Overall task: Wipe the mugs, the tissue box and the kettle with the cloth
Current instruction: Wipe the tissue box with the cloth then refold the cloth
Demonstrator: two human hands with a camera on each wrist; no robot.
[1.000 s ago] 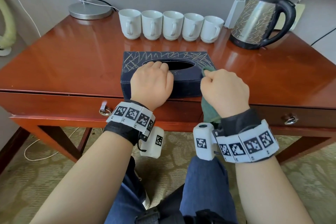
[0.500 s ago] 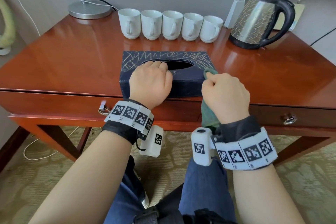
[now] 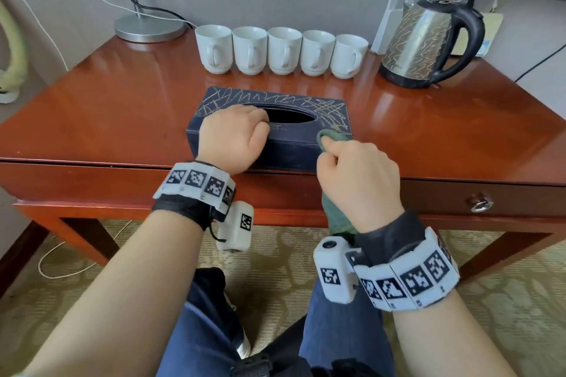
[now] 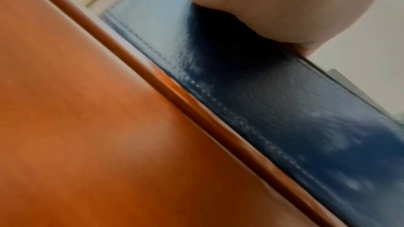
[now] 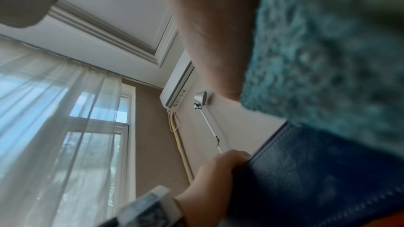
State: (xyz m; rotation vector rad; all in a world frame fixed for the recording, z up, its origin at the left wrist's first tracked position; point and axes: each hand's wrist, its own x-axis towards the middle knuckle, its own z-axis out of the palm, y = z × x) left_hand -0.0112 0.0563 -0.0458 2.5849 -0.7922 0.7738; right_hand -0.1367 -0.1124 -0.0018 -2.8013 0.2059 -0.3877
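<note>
A dark blue tissue box (image 3: 284, 151) with scribbled marks on its lid lies at the table's front edge. My left hand (image 3: 234, 138) grips its near left side, fingers curled over the lid by the oval slot; the box's stitched side (image 4: 273, 110) fills the left wrist view. My right hand (image 3: 356, 176) holds a green cloth (image 3: 332, 136) against the box's near right corner, with the rest of the cloth (image 5: 328, 49) hanging below the hand. Several white mugs (image 3: 283, 50) stand in a row at the back. A steel kettle (image 3: 428, 44) with a black handle is at the back right.
The red-brown wooden table (image 3: 107, 113) has drawers with metal pulls (image 3: 481, 203) in front. A lamp base (image 3: 150, 27) with cables stands at the back left. A white router (image 3: 401, 6) stands behind the kettle. My knees sit below the table edge.
My right hand with the cloth has slid along the box's right end toward its near front corner. The left hand has kept its grip on the box.
</note>
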